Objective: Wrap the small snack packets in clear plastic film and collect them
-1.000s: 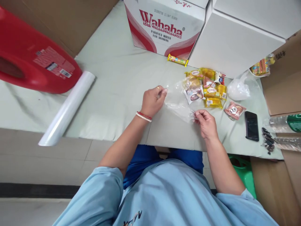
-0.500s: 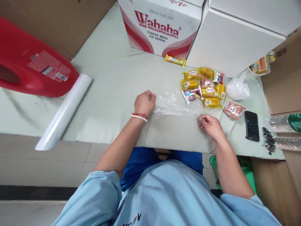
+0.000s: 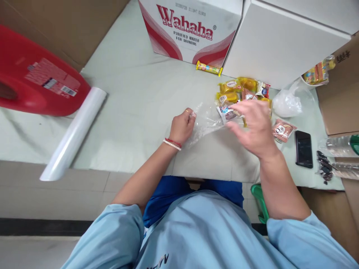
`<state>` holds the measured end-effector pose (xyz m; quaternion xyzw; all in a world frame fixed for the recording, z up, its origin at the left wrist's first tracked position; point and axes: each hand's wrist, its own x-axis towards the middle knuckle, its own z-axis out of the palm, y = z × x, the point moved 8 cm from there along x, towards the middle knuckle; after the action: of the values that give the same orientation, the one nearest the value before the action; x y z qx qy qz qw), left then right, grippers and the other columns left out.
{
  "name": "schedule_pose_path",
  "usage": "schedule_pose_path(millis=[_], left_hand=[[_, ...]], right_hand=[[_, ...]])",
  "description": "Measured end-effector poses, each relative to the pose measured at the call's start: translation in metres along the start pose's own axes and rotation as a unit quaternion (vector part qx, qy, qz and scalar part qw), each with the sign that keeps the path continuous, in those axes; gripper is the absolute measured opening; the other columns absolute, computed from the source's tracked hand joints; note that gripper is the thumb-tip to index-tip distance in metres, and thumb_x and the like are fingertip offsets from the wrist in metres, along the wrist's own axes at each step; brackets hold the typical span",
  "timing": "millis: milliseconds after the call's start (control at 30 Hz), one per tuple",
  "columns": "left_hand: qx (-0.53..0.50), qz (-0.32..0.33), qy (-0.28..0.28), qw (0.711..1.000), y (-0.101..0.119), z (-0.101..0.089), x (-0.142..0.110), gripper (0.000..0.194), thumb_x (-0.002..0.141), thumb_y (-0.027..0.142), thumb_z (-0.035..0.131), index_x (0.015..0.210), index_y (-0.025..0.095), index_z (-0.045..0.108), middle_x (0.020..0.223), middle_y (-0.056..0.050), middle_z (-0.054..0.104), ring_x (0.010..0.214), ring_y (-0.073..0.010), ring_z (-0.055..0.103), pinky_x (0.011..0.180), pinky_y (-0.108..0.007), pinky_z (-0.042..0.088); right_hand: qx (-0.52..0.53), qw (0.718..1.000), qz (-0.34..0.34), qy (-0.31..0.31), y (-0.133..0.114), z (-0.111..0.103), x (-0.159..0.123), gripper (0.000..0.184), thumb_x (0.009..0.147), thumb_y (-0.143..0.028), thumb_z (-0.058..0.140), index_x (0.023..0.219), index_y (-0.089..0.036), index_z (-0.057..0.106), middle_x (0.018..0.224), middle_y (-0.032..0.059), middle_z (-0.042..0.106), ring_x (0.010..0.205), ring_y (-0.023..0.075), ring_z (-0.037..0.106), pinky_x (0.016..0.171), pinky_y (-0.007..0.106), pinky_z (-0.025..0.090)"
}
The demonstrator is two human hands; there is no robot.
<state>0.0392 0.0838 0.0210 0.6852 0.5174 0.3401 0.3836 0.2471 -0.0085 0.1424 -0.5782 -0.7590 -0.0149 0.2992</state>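
A clear plastic bag [image 3: 207,125] lies crumpled above the table front, and my left hand [image 3: 183,126] is closed on its left edge. My right hand [image 3: 254,129], slightly blurred, is raised with thumb and fingers apart, just right of the bag. Under and beyond its fingers is a pile of wrapped snacks: several yellow-wrapped cakes [image 3: 230,86], a white-and-brown packet [image 3: 225,113] at the near left and a small red-and-white packet [image 3: 263,89] at the back. The hand hides part of the pile. A brown-pink packet [image 3: 283,129] lies apart to the right.
At the back stand a Wahaha water carton [image 3: 187,33] and a white box [image 3: 283,45], with a yellow snack stick [image 3: 209,68] before the carton. A red jug [image 3: 36,74] and a plastic roll [image 3: 74,132] are left. A white bag [image 3: 287,102], phone [image 3: 303,149] and bottles [image 3: 339,145] are right.
My right hand has let go of the bag's right end, opened and moved up toward the snack pile. My left hand, still gripping the bag, has shifted slightly right.
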Motion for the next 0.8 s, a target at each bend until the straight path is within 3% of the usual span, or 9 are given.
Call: schedule_pose_path(millis=[100,167,233,367,633,700,800], left_hand=[[0.021,0.019,0.006,1.0,0.009,0.002,-0.002,0.016,0.101,0.031,0.054,0.087,0.025,0.058,0.06,0.004,0.048,0.057,-0.0164,0.045,0.065,-0.03,0.031],[0.032,0.014,0.013,0.999,0.009,-0.001,-0.002,0.016,0.101,0.032,0.053,0.087,0.025,0.058,0.06,0.004,0.048,0.058,-0.0168,0.045,0.065,-0.03,0.031],[0.051,-0.01,0.03,0.998,0.002,-0.008,-0.002,0.017,0.1,0.03,0.053,0.084,0.025,0.056,0.06,0.004,0.048,0.059,-0.0175,0.046,0.066,-0.03,0.032],[0.095,-0.069,0.058,0.991,-0.017,-0.024,-0.001,0.021,0.097,0.028,0.054,0.077,0.024,0.049,0.066,0.001,0.053,0.065,-0.0189,0.049,0.068,-0.032,0.032],[0.167,-0.104,0.047,0.979,-0.028,-0.03,0.002,0.02,0.099,0.03,0.051,0.083,0.023,0.06,0.072,-0.002,0.06,0.072,-0.0212,0.058,0.073,-0.033,0.044],[0.191,-0.087,0.068,0.975,-0.026,-0.03,-0.003,0.015,0.098,0.031,0.054,0.098,0.022,0.066,0.085,-0.007,0.068,0.08,-0.0244,0.064,0.076,-0.036,0.048],[0.233,0.024,0.148,0.961,-0.007,-0.031,-0.018,0.037,0.096,0.038,0.062,0.128,0.019,0.063,0.125,-0.019,0.069,0.114,-0.0343,0.067,0.093,-0.046,0.051]], right_hand=[[0.006,0.985,-0.085,-0.151,-0.02,0.059,0.009,0.058,0.089,-0.04,0.081,0.144,-0.029,0.063,0.131,0.0119,0.069,0.141,0.0367,0.049,0.118,0.06,0.042],[-0.005,0.973,-0.102,-0.209,-0.018,0.089,0.003,0.052,0.088,-0.029,0.08,0.138,-0.025,0.067,0.118,0.0123,0.071,0.135,0.0362,0.052,0.115,0.059,0.042],[-0.012,0.969,-0.105,-0.225,-0.014,0.102,-0.007,0.036,0.09,-0.018,0.073,0.125,-0.022,0.073,0.106,0.0112,0.071,0.121,0.0329,0.057,0.108,0.053,0.045],[-0.018,0.985,-0.092,-0.142,-0.014,0.084,-0.037,0.022,0.097,-0.016,0.061,0.112,-0.019,0.076,0.096,0.0103,0.068,0.103,0.0286,0.057,0.089,0.044,0.048],[0.027,0.998,-0.06,0.007,-0.018,0.042,-0.107,0.027,0.1,-0.007,0.055,0.113,-0.021,0.074,0.095,0.0083,0.062,0.095,0.0222,0.056,0.082,0.037,0.051],[0.027,0.998,-0.052,0.017,-0.018,0.04,-0.118,0.028,0.099,-0.005,0.055,0.111,-0.021,0.074,0.094,0.0078,0.061,0.091,0.021,0.055,0.078,0.034,0.051],[0.021,0.998,-0.053,0.018,-0.019,0.042,-0.127,0.028,0.098,-0.002,0.054,0.107,-0.02,0.074,0.093,0.0078,0.06,0.09,0.0207,0.054,0.077,0.033,0.05]])
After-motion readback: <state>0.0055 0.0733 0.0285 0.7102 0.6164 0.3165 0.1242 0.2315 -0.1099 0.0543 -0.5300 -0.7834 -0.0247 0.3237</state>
